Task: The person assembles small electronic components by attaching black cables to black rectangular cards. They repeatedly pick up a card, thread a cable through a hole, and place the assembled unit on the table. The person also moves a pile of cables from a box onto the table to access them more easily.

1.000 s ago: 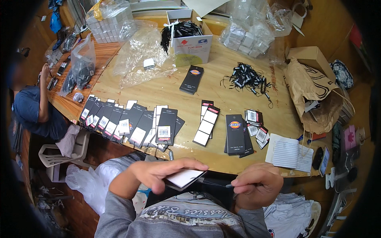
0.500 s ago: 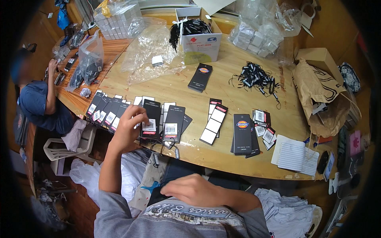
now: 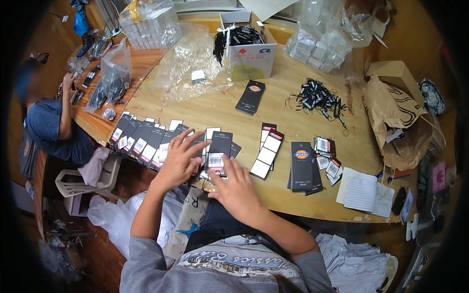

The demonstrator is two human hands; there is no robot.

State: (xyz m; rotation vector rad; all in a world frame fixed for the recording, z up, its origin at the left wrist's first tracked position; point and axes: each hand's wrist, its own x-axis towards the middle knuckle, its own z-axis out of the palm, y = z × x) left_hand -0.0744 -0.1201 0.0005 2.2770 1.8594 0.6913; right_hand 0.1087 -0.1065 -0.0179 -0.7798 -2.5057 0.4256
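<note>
My left hand [image 3: 179,163] is over the row of hang tags at the table's front edge, its fingers spread. Under its fingers lie black tags, mostly covered. My right hand [image 3: 238,191] reaches in from the right, fingers apart, fingertips at the lower right edge of a black hang tag [image 3: 221,142] with a white barcode sticker; whether they touch it I cannot tell. To the left, overlapping black hang tags [image 3: 152,142] with barcode stickers form a fanned row. Right of my hands lies a strip of white blank labels [image 3: 266,155] on black backing.
A stack of black tags [image 3: 301,168] lies beside small barcode tags [image 3: 333,168] and a lined notebook [image 3: 360,191]. Farther back are more black tags [image 3: 250,97], a heap of black string loops [image 3: 317,96], a carton [image 3: 250,58] and a paper bag [image 3: 393,115]. A co-worker [image 3: 46,122] sits at left.
My right hand has come from in front of my chest up to the barcoded tag. My left hand has moved slightly right, its fingers now spread. The view has shifted a little.
</note>
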